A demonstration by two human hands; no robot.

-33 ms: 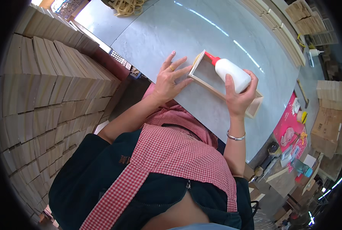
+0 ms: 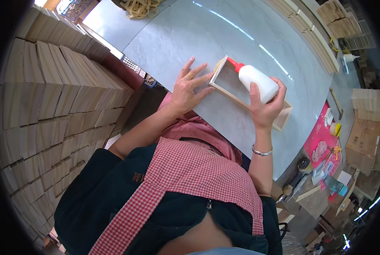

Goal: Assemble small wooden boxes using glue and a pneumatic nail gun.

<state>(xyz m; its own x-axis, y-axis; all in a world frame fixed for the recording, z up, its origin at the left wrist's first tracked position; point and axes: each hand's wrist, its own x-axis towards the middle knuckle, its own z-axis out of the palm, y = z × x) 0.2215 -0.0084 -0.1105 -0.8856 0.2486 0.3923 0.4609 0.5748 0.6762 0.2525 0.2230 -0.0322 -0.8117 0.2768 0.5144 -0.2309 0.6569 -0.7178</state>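
My right hand (image 2: 269, 104) is wrapped around a white squeeze bottle (image 2: 258, 81) with a red nozzle, probably a glue bottle. The bottle is tilted, and its nozzle tip points at the top left corner of a narrow rectangular wooden frame (image 2: 232, 98). That frame lies on the grey tabletop (image 2: 185, 38), partly hidden behind the bottle and my right hand. At its left end my left hand (image 2: 186, 91) has its fingers spread, with some fingertips against the frame's short side. A bit of yellowish band shows beside that end.
Tall stacks of wooden boards (image 2: 62, 85) rise on the left. Tan bands (image 2: 141, 7) lie at the table's far left. Long wooden strips (image 2: 309, 32) line the far right edge. To the right are a cardboard box (image 2: 362, 140), a pink sheet (image 2: 315, 138) and a clear blue-capped bottle (image 2: 335, 186).
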